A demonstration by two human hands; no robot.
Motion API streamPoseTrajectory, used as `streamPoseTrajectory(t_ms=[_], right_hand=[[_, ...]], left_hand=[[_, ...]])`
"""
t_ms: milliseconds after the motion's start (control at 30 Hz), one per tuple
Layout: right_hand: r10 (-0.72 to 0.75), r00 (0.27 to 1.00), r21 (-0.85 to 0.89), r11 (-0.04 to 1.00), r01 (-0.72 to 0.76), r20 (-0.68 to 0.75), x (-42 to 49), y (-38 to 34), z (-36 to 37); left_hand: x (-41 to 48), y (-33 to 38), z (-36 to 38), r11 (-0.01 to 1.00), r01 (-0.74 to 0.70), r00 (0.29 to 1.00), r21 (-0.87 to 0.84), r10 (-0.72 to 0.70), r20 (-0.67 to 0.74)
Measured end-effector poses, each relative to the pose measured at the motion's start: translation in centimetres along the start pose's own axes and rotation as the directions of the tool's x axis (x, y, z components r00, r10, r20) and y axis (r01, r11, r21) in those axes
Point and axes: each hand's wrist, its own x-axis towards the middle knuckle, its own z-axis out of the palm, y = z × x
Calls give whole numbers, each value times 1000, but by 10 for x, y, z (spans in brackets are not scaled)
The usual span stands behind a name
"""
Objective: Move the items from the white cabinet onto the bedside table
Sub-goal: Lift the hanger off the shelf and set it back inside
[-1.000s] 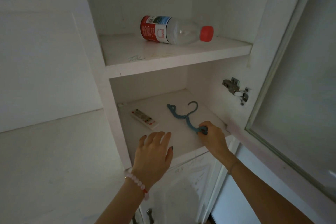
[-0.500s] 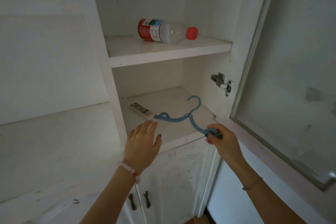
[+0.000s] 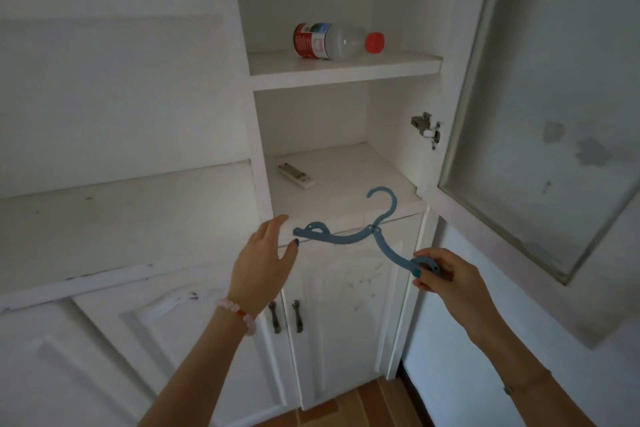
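Head view: the right grip (image 3: 446, 279) is pinching one end of the blue hanger (image 3: 349, 240) while the left grip (image 3: 261, 256) is hovering just beside it, fingers straight.

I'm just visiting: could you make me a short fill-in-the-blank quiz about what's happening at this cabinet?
1. The right hand pinches one end of the hanger, whose colour is ____.
2. The plastic bottle lies on its side; its cap is ____.
3. The remote control lies on the shelf ____ the bottle's.
4. The cabinet door stands ____.
Missing words: blue, red, below, open.
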Motion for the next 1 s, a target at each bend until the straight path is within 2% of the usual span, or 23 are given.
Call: streamPoseTrajectory(t_ms=[67, 133, 267, 367, 533, 800, 900, 1000], right_hand=[[1, 999, 3, 1000, -2, 50, -11, -2, 7], [5, 994, 13, 1000, -7, 106, -19, -5, 18], [5, 976, 4, 1000, -6, 219, -31, -8, 46], [2, 951, 3, 1000, -2, 308, -38, -11, 73], [-20, 913, 8, 1000, 19, 408, -40, -19, 123], [-102, 874, 9, 994, 111, 475, -12, -34, 224], [-131, 877, -6, 989, 150, 463, 8, -36, 265], [-121, 913, 25, 992, 120, 389, 30, -37, 304]], left_hand=[[-15, -2, -9, 980, 126, 992, -157, -124, 26], [-28, -6, -24, 913, 256, 966, -319, -249, 63], [-54, -20, -55, 796, 421, 904, -435, -405, 132], [-77, -36, -80, 665, 497, 850, -558, -502, 159], [-108, -59, -119, 512, 500, 803, -699, -576, 152], [-109, -120, -169, 412, 409, 745, -814, -666, 36], [-91, -151, -186, 379, 398, 714, -835, -700, 23], [-66, -185, -206, 351, 385, 694, -853, -720, 17]])
